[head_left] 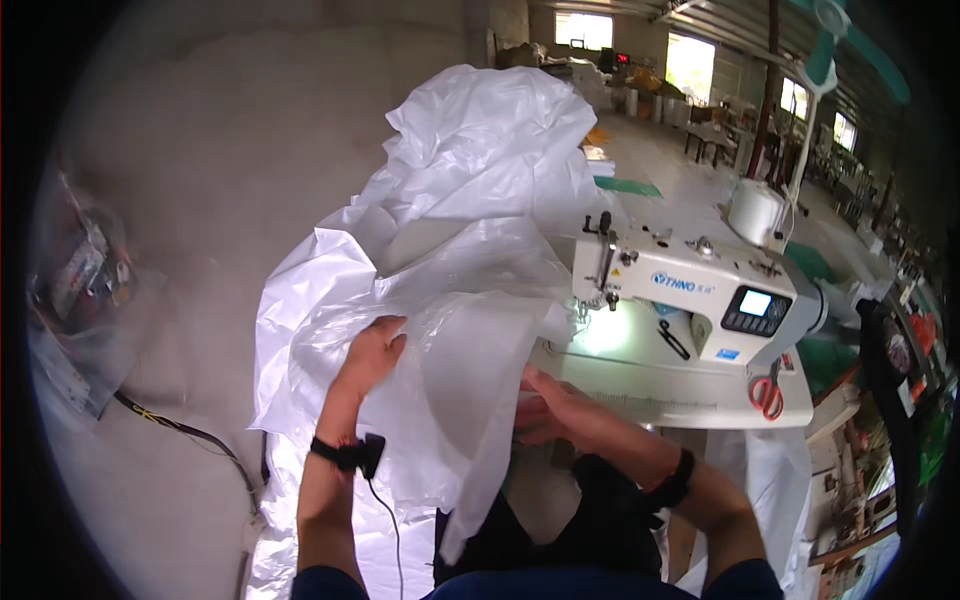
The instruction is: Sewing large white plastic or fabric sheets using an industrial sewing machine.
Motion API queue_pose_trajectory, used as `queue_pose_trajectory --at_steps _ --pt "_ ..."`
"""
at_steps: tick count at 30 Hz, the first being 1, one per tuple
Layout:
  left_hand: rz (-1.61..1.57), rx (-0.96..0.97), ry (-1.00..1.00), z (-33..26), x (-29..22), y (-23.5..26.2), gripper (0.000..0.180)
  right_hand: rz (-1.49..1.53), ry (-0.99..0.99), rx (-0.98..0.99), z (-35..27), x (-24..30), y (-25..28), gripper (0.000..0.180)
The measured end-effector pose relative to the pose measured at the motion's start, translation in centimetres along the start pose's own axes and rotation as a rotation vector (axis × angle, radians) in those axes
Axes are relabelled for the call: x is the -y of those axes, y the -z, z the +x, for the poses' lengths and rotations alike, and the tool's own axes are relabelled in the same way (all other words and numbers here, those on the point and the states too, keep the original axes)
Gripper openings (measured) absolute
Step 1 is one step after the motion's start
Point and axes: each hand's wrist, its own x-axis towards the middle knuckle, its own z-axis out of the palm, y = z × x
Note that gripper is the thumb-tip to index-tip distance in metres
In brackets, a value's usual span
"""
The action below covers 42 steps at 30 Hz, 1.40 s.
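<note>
A large white sheet of thin, shiny plastic-like material [430, 340] spreads in folds across the middle, heaped high at the far end. My left hand [375, 352] rests on top of it, with thumb and fingers apart. At the sheet's right edge, near the front of the machine table, my right hand [548, 408] closes on the hanging border; its fingertips are partly hidden. Just beyond that hand stands a white sewing machine [690, 285], its lamp lit over the needle area. Part of the sheet reaches up to the needle side.
Red-handled scissors [767, 396] and small black thread snips [673, 340] lie on the machine table [640, 400]. A white thread cone [756, 212] stands behind the machine. Plastic-wrapped items [85, 270] and a dark cable [190, 432] lie on the floor to the left.
</note>
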Motion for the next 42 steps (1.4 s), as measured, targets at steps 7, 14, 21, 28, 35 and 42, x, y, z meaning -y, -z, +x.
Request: queue_pose_trajectory --at_steps 7,14,21,28,35,42 --pt "-0.239 -0.009 -0.413 -12.6 -16.3 2.4 0.027 0.669 0.161 0.269 -0.2 -8.7 -6.7 0.042" --pt "0.268 0.14 -0.349 -20.0 -15.0 -5.4 0.026 0.08 0.522 0.95 -2.1 -18.2 -10.2 0.038" --pt "0.284 0.335 -0.315 -25.5 -16.7 -9.0 0.01 0.843 -0.307 -0.19 -3.6 -16.0 -3.8 0.034" --pt "0.283 0.24 -0.528 -19.9 -19.4 -6.5 0.02 0.215 0.086 -0.333 -1.3 -20.9 -2.5 0.041" --pt "0.446 -0.45 -0.36 -11.3 -13.8 -8.0 0.026 0.613 -0.149 0.002 -4.6 -20.3 -2.9 0.038" --pt "-0.178 0.122 -0.249 -14.7 -17.1 -8.5 0.017 0.097 0.067 -0.523 -3.0 -17.9 -1.9 0.032"
